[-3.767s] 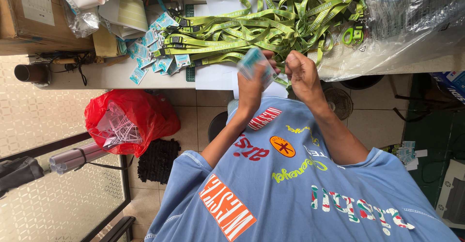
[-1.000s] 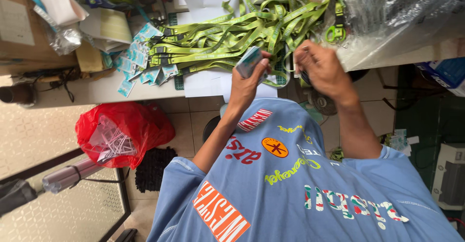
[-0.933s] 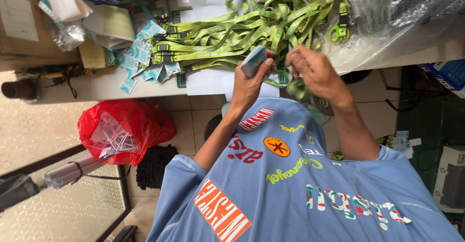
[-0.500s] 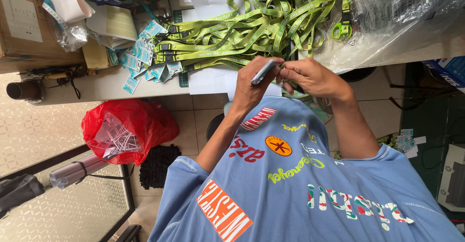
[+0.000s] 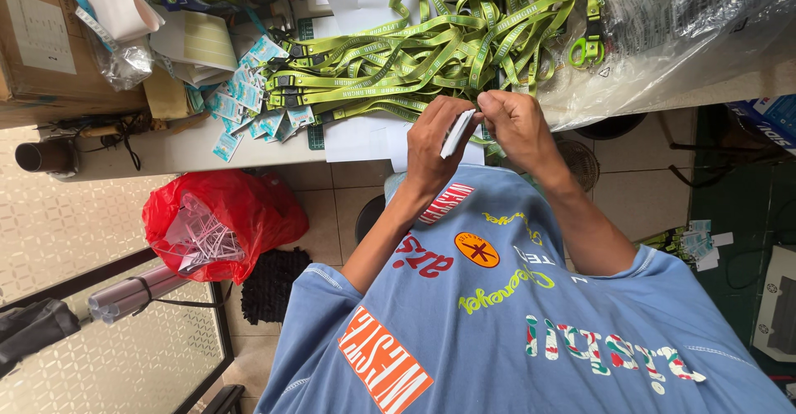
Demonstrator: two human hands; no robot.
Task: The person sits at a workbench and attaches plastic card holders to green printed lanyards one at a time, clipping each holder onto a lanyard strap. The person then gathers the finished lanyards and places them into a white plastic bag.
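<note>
Both hands meet at the table edge. The left hand pinches a small white card edge-on, and the right hand closes its fingertips on the card's top, just below the heap of green lanyards. It looks like the card is being fitted to a lanyard end; next comes a steady, aligned push.
</note>
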